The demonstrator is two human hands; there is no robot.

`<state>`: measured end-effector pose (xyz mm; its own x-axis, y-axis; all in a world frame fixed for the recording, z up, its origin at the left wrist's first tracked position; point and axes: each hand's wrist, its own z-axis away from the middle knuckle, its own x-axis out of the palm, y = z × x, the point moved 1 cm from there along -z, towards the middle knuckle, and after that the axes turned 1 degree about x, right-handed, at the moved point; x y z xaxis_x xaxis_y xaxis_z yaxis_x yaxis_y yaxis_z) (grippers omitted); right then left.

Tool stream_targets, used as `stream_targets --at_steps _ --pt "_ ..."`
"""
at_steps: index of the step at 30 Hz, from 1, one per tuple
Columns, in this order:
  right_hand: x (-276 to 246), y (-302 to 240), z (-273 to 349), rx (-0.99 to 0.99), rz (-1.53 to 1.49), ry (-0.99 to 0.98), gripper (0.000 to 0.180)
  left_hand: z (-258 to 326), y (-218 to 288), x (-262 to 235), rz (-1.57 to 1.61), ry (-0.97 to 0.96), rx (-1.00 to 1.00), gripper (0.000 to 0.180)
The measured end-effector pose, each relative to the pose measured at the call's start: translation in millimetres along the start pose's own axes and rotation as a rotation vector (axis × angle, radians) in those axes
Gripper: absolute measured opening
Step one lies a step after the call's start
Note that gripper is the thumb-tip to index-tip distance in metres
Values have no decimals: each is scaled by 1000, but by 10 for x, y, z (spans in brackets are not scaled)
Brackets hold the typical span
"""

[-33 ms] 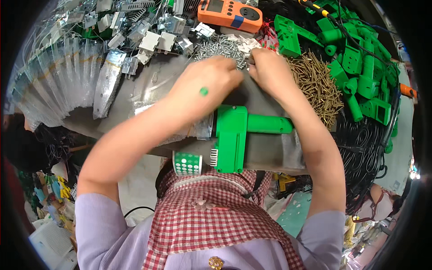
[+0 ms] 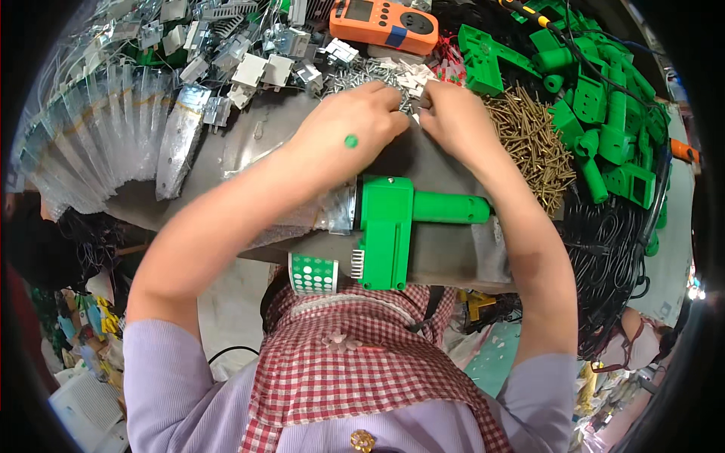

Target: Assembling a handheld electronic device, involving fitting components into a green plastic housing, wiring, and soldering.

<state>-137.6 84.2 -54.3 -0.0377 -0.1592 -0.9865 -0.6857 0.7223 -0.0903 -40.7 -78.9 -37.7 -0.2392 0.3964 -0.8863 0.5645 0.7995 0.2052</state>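
My left hand [image 2: 349, 127] is closed at the near edge of a pile of silver screws [image 2: 361, 75]. A round green sticker [image 2: 351, 141] is on its back. Any object in its curled fingers is hidden. Facing it, my right hand [image 2: 458, 119] is also closed, thumb and fingers pinched beside small white pieces [image 2: 414, 78]. A tiny pale bit shows at its fingertips, too small to name. Below both hands lies a green plastic tool-like body [image 2: 387, 234] with a cylindrical handle pointing right.
Brass-coloured screws [image 2: 532, 143] are heaped right of my right hand, with green plastic housings [image 2: 604, 98] beyond. An orange meter [image 2: 385, 23] lies at the back. Metal-and-white parts [image 2: 257, 72] and plastic-wrapped strips [image 2: 106, 128] fill the left. A green sticker sheet [image 2: 313, 273] hangs at the front edge.
My left hand has shifted slightly up and right, and its fingers have changed pose. More of the white pieces shows between my hands. My right hand has hardly moved.
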Motion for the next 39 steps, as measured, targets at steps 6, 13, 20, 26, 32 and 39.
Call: stream_targets --at_steps 6,13,20,26,32,39 --pt "-530 160 746 290 -842 -75 15 -116 -123 129 -191 -190 113 10" --pt "-465 -157 1633 263 -654 302 23 -303 99 120 175 -123 81 12" --pt "-265 -275 1665 92 -346 430 24 -620 511 257 734 -486 -126 20" --pt "-277 -69 1640 164 -472 444 17 -641 492 409 716 -578 -213 25" --pt "-430 424 1183 -68 30 239 11 -606 442 506 1095 -677 -413 24" --pt "-324 517 1059 -129 216 125 9 -627 517 405 905 -730 -262 25"
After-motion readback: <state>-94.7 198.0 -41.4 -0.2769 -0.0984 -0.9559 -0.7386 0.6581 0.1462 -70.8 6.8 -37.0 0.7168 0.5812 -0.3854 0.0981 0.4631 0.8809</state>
